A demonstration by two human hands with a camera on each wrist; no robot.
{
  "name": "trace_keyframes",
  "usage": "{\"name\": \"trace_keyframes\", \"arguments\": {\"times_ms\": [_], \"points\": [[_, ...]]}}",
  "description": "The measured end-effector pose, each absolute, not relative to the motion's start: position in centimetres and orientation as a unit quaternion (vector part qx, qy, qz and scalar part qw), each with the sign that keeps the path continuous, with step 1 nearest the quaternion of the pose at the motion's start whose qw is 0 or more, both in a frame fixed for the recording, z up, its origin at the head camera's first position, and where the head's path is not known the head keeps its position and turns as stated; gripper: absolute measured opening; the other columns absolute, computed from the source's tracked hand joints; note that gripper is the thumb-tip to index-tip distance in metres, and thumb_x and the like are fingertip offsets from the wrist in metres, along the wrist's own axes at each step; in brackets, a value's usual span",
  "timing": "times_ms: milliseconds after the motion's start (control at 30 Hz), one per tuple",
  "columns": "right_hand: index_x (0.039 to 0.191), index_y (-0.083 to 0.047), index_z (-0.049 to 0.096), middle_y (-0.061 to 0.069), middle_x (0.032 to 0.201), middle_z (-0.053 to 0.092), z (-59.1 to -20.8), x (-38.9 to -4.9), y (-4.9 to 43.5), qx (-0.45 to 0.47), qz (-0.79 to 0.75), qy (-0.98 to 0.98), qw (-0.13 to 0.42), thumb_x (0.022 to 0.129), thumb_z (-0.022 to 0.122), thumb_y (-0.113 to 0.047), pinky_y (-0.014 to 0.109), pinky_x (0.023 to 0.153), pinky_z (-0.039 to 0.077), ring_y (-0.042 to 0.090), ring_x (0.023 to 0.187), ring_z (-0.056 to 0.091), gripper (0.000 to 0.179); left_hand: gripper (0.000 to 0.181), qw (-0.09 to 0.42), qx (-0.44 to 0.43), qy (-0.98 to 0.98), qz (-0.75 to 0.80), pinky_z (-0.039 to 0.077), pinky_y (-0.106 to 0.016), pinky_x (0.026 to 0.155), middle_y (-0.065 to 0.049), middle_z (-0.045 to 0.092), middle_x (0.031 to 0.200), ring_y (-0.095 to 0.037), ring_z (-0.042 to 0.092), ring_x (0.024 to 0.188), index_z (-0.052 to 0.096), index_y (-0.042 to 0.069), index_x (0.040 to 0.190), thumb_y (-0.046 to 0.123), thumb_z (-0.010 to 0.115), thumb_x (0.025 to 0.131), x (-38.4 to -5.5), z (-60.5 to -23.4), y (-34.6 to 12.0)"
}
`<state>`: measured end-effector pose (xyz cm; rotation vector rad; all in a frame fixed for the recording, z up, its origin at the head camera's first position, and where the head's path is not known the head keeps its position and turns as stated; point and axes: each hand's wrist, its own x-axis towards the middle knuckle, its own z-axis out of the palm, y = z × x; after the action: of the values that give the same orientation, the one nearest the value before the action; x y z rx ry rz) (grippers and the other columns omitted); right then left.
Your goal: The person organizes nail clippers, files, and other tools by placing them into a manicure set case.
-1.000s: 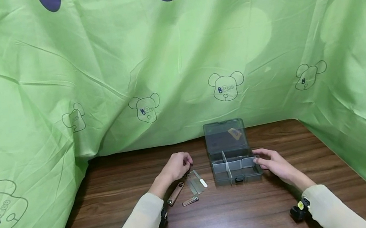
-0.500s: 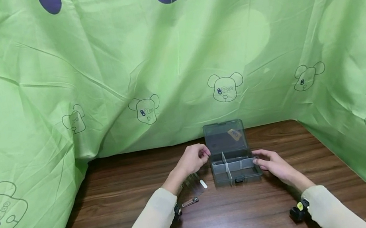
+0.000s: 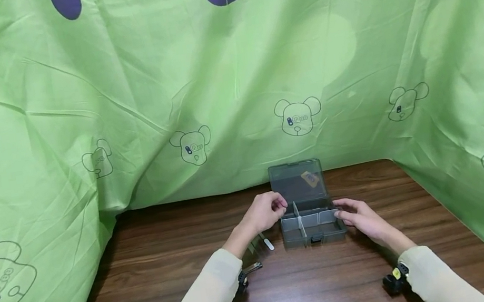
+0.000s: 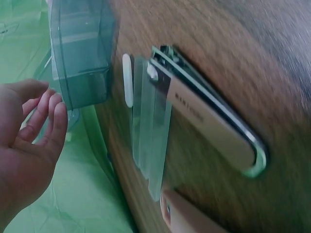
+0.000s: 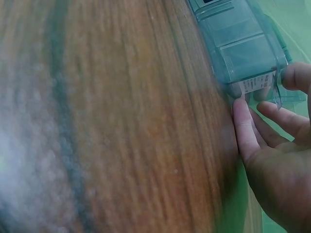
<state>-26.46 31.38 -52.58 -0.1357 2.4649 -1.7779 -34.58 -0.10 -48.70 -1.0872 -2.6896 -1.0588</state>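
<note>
A see-through grey compartment box (image 3: 316,235) stands on the table with its lid (image 3: 295,179) up. My right hand (image 3: 364,218) grips its right side, thumb on the rim, fingers against the labelled wall (image 5: 256,83). At the box's back left corner is my left hand (image 3: 269,211), thumb and fingertips drawn together; anything small between them is hidden. In the left wrist view, nail clippers (image 4: 206,116) lie beside several clear flat strips (image 4: 154,131) and a white-ended slim tool (image 4: 127,80). A second pinkish tool (image 4: 189,216) is partly cut off.
Upright dividers (image 3: 300,218) split the box into compartments. The dark wooden table (image 3: 323,292) reaches back to a green printed cloth (image 3: 211,81), which hangs behind it and on both sides.
My left hand has moved right, from the small tools to the box's back left corner, and its forearm now covers part of them. The right hand stays on the box.
</note>
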Motion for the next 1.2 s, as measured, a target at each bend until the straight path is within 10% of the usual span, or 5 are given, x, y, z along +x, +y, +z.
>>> {"name": "trace_keyframes", "arguments": {"times_ms": [800,1200], "points": [[0.153,0.009,0.044,0.030,0.150,0.051,-52.8,-26.6,31.6,-0.049,-0.588,0.805,0.053,0.107,0.063,-0.016,0.023,0.094,0.053,0.012,0.118,0.059,0.056,0.034,-0.072,-0.378,-0.891,-0.239,0.052,-0.037,0.099,-0.004,0.068,0.122,-0.025,0.064,0.114,0.075,0.008,0.121,0.015,0.086,0.089,-32.3,-49.8,-7.1],[0.154,0.009,0.043,0.030,0.152,0.049,-52.9,-26.5,31.6,-0.049,-0.588,0.805,0.052,0.107,0.063,-0.017,0.025,0.096,0.053,0.017,0.122,0.059,0.057,0.009,-0.083,-0.420,-0.882,-0.199,0.048,-0.026,0.086,0.000,0.065,0.103,-0.018,0.061,0.096,0.077,0.013,0.097,0.012,0.082,0.091,-31.5,-50.0,-7.1]]}}
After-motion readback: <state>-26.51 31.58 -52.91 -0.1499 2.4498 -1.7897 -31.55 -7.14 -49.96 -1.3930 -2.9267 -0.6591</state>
